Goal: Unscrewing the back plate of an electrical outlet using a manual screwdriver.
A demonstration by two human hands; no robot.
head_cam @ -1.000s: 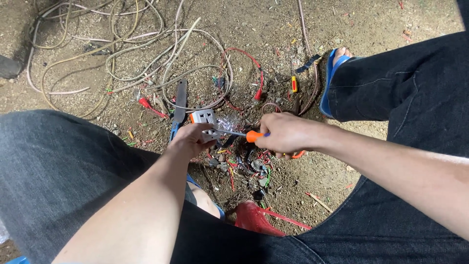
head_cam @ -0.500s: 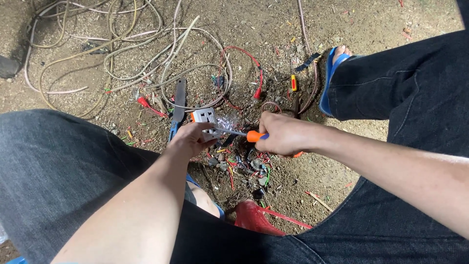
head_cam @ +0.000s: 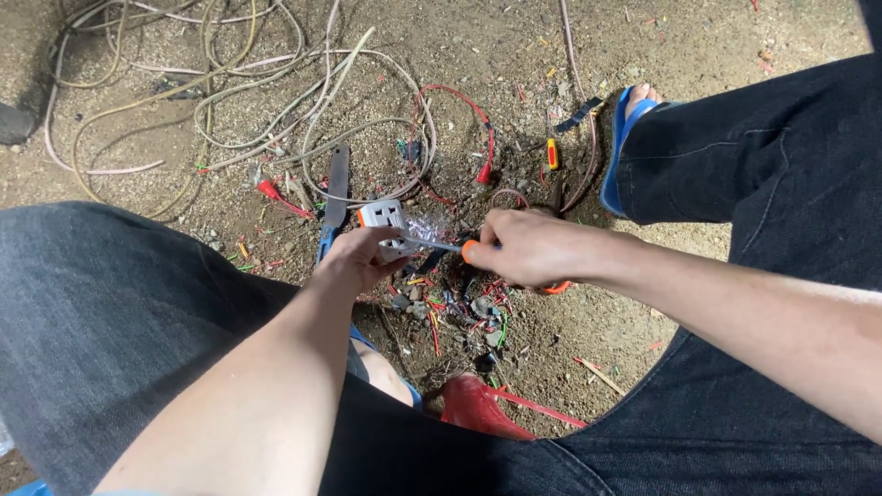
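Gripping a white socket (head_cam: pixel 384 220) low over the dirt, between the knees, the left hand (head_cam: pixel 354 260) pins it from below while the right hand (head_cam: pixel 528 250) is clenched round an orange-handled screwdriver (head_cam: pixel 439 245), whose shaft runs left to the socket's near edge. The tip points toward the left fingers, so a slip off the plastic could well jab them; the bare hold gives little bracing, and a hard push may twist the socket loose. Clear film just beside the tip hides the exact contact.

Wire offcuts (head_cam: pixel 455 308) in red and green litter the ground right under the hands, and a dropped screw would likely vanish there. Pliers (head_cam: pixel 333 197) lie just left of the socket, a small second screwdriver (head_cam: pixel 552 153) sits farther up, and loops of pale cable (head_cam: pixel 276 92) sprawl beyond. A blue sandal (head_cam: pixel 617 156) rests near the right wrist.
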